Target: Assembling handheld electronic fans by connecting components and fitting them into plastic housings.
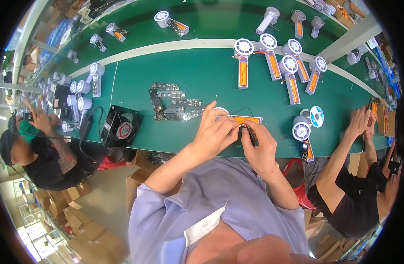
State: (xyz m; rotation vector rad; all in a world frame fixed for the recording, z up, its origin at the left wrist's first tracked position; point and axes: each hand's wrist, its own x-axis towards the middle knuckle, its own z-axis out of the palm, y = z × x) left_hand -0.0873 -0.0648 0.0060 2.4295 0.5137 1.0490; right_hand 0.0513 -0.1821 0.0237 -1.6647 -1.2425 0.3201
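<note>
Close together at the near table edge, my left hand [216, 132] and my right hand [260, 147] both pinch. My right fingers hold a thin dark piece [253, 137], largely hidden by them; it may be a circuit board. The left fingertips meet it at some small bits, too tiny to name. Just beyond lies a handheld fan body with an orange battery [248, 119] in its open handle; my left hand partly covers its round head [221, 111]. A dark wire arcs above the battery. Several loose circuit boards [171, 94] lie to the left.
Several fan bodies with orange batteries [243, 72] lie at the back right. A solder spool [317, 116] stands beside another fan [301, 130] to the right. A black cooling fan [121, 126] sits at left. Co-workers' hands [359, 122] work at both sides. A shelf [202, 22] spans behind.
</note>
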